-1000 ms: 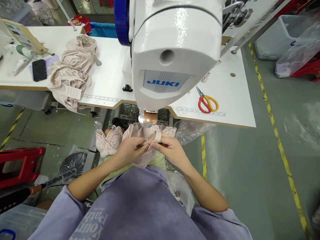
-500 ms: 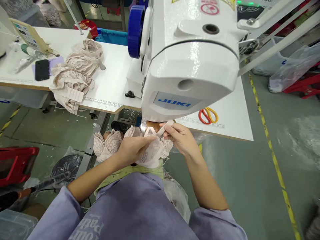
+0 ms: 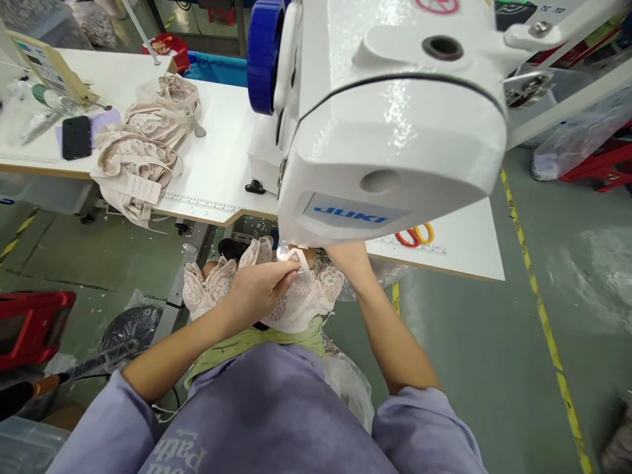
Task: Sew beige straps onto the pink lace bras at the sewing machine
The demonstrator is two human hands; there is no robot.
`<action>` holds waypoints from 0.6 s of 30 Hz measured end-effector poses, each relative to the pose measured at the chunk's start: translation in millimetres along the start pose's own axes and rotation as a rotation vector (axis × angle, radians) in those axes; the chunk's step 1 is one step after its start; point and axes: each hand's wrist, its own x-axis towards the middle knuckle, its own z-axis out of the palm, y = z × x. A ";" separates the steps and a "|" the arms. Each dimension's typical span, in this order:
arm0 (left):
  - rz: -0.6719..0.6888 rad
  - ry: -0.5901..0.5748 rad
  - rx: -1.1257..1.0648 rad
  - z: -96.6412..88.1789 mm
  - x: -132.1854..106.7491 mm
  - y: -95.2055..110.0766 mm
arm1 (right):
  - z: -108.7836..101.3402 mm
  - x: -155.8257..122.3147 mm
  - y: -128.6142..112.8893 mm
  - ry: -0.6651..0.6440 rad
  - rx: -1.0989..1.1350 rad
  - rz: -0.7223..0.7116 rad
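Observation:
My left hand pinches a thin beige strap of a pale pink lace garment lying in my lap, right under the head of a white JUKI sewing machine. My right hand reaches up beneath the machine head; only the back of the hand and the wrist show, and the fingers are hidden behind the machine. The strap's end runs up to the lit needle area.
A heap of beige lace garments lies on the white table to the left, beside a black phone. Red-and-yellow scissors rest near the table's front edge. Red crates and plastic bags stand on the green floor.
Both hands have lifted the strap from my lap up to the needle area. The right hand has slid under the machine head, out of sight. My view has tilted closer to the machine.

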 end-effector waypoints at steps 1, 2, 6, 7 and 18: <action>0.015 -0.008 0.022 -0.3 1.5 1.5 | -0.3 0.0 0.5 -0.001 0.005 -0.002; 0.029 -0.018 0.046 -0.7 3.3 3.0 | -0.8 -0.1 0.6 0.009 0.010 -0.006; 0.040 -0.073 0.109 -4.4 12.8 9.5 | -2.6 1.0 -0.5 -0.013 0.046 0.000; 0.030 -0.079 0.114 -5.9 15.4 11.5 | -3.0 1.6 -0.8 -0.017 0.046 0.002; -0.072 -0.070 0.005 -10.3 26.3 18.4 | -5.2 5.4 -0.4 -0.037 0.065 0.016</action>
